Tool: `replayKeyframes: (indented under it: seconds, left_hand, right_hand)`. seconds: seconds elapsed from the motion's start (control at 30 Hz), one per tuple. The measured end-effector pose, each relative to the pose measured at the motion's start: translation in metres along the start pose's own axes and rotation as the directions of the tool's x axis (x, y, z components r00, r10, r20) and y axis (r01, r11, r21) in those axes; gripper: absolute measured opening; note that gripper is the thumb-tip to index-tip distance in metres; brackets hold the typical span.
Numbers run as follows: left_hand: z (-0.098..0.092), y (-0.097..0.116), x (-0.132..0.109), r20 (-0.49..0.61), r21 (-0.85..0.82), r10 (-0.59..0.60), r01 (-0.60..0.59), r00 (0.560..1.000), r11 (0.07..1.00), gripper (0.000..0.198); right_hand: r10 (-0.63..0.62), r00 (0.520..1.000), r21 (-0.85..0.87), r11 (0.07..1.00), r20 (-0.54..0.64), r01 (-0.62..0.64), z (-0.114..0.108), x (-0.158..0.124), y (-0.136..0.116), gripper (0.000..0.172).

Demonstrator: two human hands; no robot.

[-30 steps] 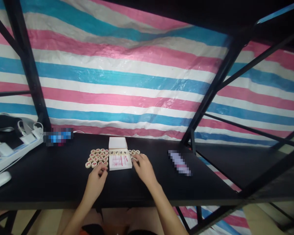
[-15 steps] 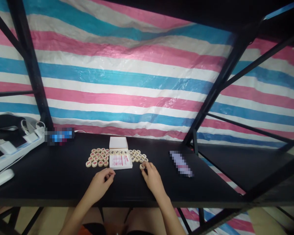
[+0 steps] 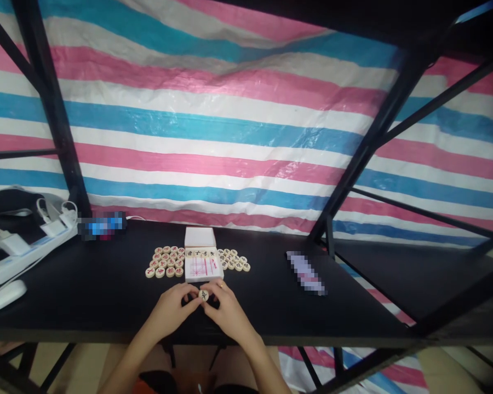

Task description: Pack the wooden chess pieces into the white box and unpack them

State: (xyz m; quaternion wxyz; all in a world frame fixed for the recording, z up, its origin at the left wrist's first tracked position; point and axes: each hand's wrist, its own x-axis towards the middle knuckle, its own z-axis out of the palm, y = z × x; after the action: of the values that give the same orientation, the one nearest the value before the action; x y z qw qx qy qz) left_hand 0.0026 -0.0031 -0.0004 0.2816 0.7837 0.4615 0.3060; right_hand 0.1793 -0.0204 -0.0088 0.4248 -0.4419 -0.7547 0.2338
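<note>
Between the fingertips of my left hand [image 3: 176, 305] and my right hand [image 3: 225, 306] is a round Chinese chess piece [image 3: 204, 295] with a black character facing up. Both hands close on it just in front of an open white box [image 3: 204, 277]. Inside the box a row of black-marked pieces [image 3: 200, 254] lies along the back, and a sheet with pink lines [image 3: 204, 266] covers the front part. Left of the box, red-marked pieces [image 3: 165, 261] sit in rows. Black-marked pieces [image 3: 234, 260] are grouped at its right. The lid [image 3: 200, 237] is folded back.
At the left of the black table [image 3: 107, 290] lie a white power strip [image 3: 28, 254] with plugged chargers and a white rounded case [image 3: 6, 295]. A blurred lilac object [image 3: 305, 272] lies to the right. Dark metal posts [image 3: 349, 169] frame the striped sheet [image 3: 205, 137].
My right hand has brought a black-marked piece leftward from beside the right group to in front of the box. My left hand has shifted slightly right and met it there.
</note>
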Motion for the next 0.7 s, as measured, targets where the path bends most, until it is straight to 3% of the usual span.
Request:
replayKeyframes:
  seconds: [0.17,0.5,0.7]
  left_hand:
    - [0.0007,-0.0021,0.0019,0.021,0.026,-0.052,0.052,0.998,0.998,0.016]
    - [-0.0008,0.001,0.0008,0.033,-0.059,-0.046,0.048,0.998,0.997,0.02]
    - [0.0018,-0.0012,0.0024,0.01,0.046,-0.033,0.033,0.999,0.998,0.017]
  right_hand:
    - [0.07,0.997,0.031,0.997,0.012,-0.07,0.0011,-0.0001,0.0047,0.014]
    - [0.1,0.993,0.135,0.985,0.056,-0.107,0.0004,-0.0001,0.0022,0.014]
    - [0.104,0.993,0.15,0.982,0.049,-0.11,-0.0012,-0.0007,0.0061,0.018]
